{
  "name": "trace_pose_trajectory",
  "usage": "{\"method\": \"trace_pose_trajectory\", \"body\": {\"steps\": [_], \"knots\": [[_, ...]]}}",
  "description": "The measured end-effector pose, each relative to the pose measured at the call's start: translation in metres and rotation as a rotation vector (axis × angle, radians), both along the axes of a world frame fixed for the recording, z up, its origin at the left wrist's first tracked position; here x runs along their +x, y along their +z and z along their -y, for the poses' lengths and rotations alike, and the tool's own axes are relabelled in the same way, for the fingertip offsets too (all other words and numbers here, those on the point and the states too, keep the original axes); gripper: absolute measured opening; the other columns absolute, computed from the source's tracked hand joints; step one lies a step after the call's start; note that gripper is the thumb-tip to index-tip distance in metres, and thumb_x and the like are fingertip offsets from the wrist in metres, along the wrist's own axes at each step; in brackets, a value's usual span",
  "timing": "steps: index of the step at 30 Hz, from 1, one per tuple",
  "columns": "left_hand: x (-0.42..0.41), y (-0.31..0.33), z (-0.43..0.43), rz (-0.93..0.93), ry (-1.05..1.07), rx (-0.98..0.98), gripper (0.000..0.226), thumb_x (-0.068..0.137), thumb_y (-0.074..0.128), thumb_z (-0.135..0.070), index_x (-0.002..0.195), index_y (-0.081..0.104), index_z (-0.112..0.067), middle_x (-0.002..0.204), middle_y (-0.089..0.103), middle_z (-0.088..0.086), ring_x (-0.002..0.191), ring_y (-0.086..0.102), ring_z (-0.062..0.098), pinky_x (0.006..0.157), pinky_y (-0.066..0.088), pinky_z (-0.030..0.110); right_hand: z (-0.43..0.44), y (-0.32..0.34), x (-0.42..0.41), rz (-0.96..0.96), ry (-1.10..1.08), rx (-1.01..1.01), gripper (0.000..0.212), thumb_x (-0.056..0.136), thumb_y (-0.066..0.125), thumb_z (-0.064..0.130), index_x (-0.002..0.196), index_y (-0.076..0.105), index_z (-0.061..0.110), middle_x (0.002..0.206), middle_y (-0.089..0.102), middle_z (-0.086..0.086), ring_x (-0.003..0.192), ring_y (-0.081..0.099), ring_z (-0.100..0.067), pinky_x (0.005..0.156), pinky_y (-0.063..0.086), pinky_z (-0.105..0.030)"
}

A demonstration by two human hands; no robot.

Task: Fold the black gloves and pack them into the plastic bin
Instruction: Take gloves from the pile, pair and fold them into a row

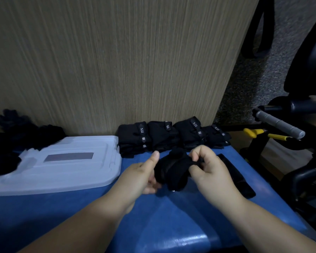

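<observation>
Head view: a black glove [171, 170] is held just above the blue table [171, 221], a little toward 5 o'clock from the middle of the picture. The left hand [142, 177] grips its 9 o'clock end, fingers curled under the fabric and thumb sticking up toward 12. The right hand [210, 168] is clenched at the 3 o'clock end and pinches a fold of the glove between thumb and curled fingers.

At 12 o'clock from the glove, a row of folded gloves [171, 136] with white-lettered tabs lies along the table's far edge, against a wood-grain panel [117, 61]. At 9 o'clock a translucent white lid [62, 167] lies flat on the table. Beyond it, toward 10 o'clock, loose gloves [16, 128] are heaped.

At 3 o'clock, just past the right hand, a flat black strip [239, 179] lies on the table; I cannot tell whether it is another glove. Toward 2 o'clock, off the table, are a yellow-handled tool [270, 135] and a grey bar [279, 125]. A dark chair [306, 57] stands at 1 o'clock.
</observation>
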State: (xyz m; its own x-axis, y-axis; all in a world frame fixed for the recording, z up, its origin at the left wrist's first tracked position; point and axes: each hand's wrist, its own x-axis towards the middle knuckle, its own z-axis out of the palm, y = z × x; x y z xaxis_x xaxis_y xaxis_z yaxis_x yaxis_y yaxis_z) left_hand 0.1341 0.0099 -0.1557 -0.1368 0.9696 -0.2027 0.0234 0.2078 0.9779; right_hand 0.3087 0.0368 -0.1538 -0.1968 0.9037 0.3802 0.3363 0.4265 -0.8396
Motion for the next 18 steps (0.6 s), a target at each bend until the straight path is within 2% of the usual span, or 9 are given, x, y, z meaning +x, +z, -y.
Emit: {"method": "trace_pose_trajectory", "body": {"steps": [2,5,7,9,12,14,16,18], "knots": [[0.000,0.001,0.002,-0.037,-0.069,-0.095,0.062,0.076,0.047,-0.070,0.066,0.054,-0.009,0.070,0.069,0.010,0.078,0.073,0.024,0.079,0.059,0.035,0.001,-0.001,-0.001,-0.025,0.046,-0.025,0.026,0.068,0.045,0.009,0.069,0.043,0.035,0.082,0.051,-0.001,0.064,0.039,-0.022,0.059,0.037,-0.037],[0.001,0.002,0.002,0.108,-0.112,-0.162,0.058,0.082,0.050,-0.063,0.103,0.060,-0.010,0.096,0.073,0.015,0.084,0.073,0.025,0.074,0.059,0.035,0.002,-0.003,-0.003,-0.157,0.126,-0.113,0.032,0.068,0.044,0.002,0.068,0.042,0.034,0.085,0.056,0.005,0.071,0.042,-0.025,0.064,0.040,-0.049],[0.004,0.006,0.005,0.270,-0.115,-0.199,0.040,0.088,0.057,-0.048,0.106,0.061,-0.012,0.097,0.073,0.017,0.084,0.072,0.029,0.072,0.059,0.037,0.003,-0.003,-0.004,-0.316,0.191,-0.198,0.034,0.068,0.042,-0.003,0.066,0.043,0.031,0.085,0.059,0.008,0.072,0.043,-0.021,0.065,0.037,-0.046],[0.007,0.007,0.005,0.469,-0.105,-0.212,0.032,0.090,0.060,-0.031,0.112,0.063,-0.007,0.098,0.073,0.017,0.081,0.072,0.026,0.066,0.059,0.035,0.005,-0.001,-0.007,-0.434,0.242,-0.271,0.039,0.072,0.040,-0.011,0.065,0.044,0.028,0.086,0.060,0.005,0.072,0.047,-0.014,0.067,0.036,-0.038],[0.010,0.006,0.000,0.644,0.092,-0.092,0.042,0.090,0.059,-0.003,0.130,0.045,-0.006,0.112,0.068,0.017,0.085,0.070,0.023,0.064,0.059,0.037,0.007,0.001,-0.004,-0.427,0.274,-0.351,0.040,0.074,0.042,-0.015,0.067,0.045,0.024,0.084,0.061,-0.001,0.069,0.051,-0.013,0.065,0.039,-0.033],[0.008,0.007,-0.003,0.628,0.231,0.016,0.054,0.088,0.057,0.008,0.131,0.037,-0.017,0.114,0.064,0.013,0.088,0.068,0.022,0.063,0.057,0.037,0.007,0.003,-0.001,-0.381,0.287,-0.416,0.034,0.076,0.045,-0.015,0.079,0.046,0.019,0.080,0.063,-0.002,0.068,0.055,-0.015,0.067,0.047,-0.034],[0.006,0.008,-0.005,0.543,0.260,0.102,0.061,0.087,0.057,0.010,0.131,0.036,-0.026,0.114,0.063,0.008,0.091,0.066,0.020,0.064,0.054,0.036,0.007,0.006,0.000,-0.452,0.317,-0.532,0.029,0.079,0.048,-0.013,0.092,0.044,0.012,0.083,0.064,-0.001,0.073,0.063,-0.016,0.078,0.056,-0.040],[0.007,0.006,-0.005,0.479,0.232,0.148,0.065,0.087,0.056,0.010,0.132,0.036,-0.031,0.116,0.064,0.006,0.096,0.065,0.019,0.069,0.054,0.038,0.008,0.009,-0.001,-0.560,0.322,-0.624,0.027,0.075,0.059,0.005,0.097,0.045,0.013,0.085,0.064,-0.001,0.079,0.067,-0.018,0.078,0.058,-0.043]]}}
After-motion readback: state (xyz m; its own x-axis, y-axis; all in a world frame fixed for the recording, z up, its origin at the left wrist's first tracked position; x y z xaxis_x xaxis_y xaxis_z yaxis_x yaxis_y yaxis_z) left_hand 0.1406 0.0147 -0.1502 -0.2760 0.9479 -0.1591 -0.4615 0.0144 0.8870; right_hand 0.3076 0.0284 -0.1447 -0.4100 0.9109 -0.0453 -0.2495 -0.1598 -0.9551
